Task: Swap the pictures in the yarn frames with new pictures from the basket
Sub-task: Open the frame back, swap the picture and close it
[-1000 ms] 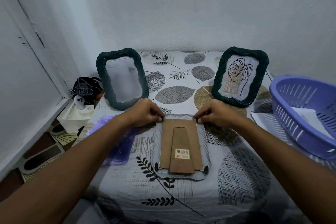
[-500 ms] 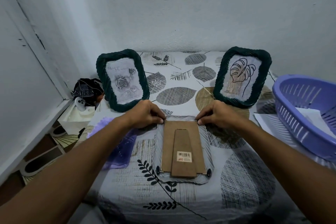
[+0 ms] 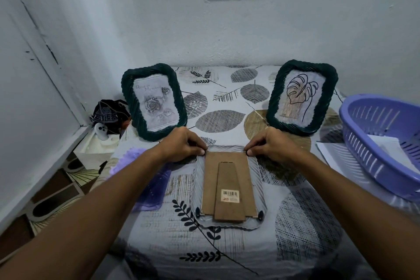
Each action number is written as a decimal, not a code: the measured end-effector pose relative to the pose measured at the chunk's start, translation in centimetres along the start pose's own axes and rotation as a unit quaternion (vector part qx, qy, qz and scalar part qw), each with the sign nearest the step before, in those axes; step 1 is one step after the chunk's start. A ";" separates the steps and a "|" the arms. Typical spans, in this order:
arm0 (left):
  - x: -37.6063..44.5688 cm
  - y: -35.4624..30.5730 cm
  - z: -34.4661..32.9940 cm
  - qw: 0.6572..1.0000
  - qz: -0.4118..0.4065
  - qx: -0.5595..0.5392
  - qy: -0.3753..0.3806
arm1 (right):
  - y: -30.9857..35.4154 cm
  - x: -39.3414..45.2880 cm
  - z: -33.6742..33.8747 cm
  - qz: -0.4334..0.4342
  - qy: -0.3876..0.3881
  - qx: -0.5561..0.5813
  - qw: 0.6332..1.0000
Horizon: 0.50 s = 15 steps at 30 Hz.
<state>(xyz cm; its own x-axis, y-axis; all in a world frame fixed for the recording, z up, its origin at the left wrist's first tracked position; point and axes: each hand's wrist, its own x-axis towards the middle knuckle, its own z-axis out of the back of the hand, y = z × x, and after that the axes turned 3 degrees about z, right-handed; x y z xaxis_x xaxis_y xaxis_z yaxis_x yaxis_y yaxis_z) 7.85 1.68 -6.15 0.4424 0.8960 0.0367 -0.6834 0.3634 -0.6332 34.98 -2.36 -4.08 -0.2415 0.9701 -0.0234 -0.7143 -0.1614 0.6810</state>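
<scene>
Your left hand and right hand pinch the far corners of the face-down frame. Its cardboard back runs toward you from both pinches.

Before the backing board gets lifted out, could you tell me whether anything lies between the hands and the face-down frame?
Nothing visible does. The left hand and right hand already pinch at the far corners of the face-down frame, at its cardboard back. Two black clips at the near corners seem to be holding the back in.

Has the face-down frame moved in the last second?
No. The face-down frame lies where it was on the tablecloth's leaf print; only the camera shifted.
</scene>
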 end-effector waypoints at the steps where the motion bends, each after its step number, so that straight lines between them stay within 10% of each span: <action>1: 0.0 0.0 0.0 1.000 0.002 -0.004 0.000 | -0.1 0.0 -0.1 0.000 -0.002 0.001 1.000; 15: -0.1 0.2 -0.4 0.999 0.014 -0.038 -0.020 | -0.5 0.3 -0.6 0.010 -0.019 -0.003 1.000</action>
<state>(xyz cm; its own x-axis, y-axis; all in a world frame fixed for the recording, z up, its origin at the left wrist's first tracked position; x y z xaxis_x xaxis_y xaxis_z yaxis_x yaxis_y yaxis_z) 7.93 1.54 -6.63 0.3986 0.9158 0.0484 -0.6487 0.3189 -0.6910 34.88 -2.04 -4.88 -0.2308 0.9728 0.0193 -0.7131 -0.1827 0.6768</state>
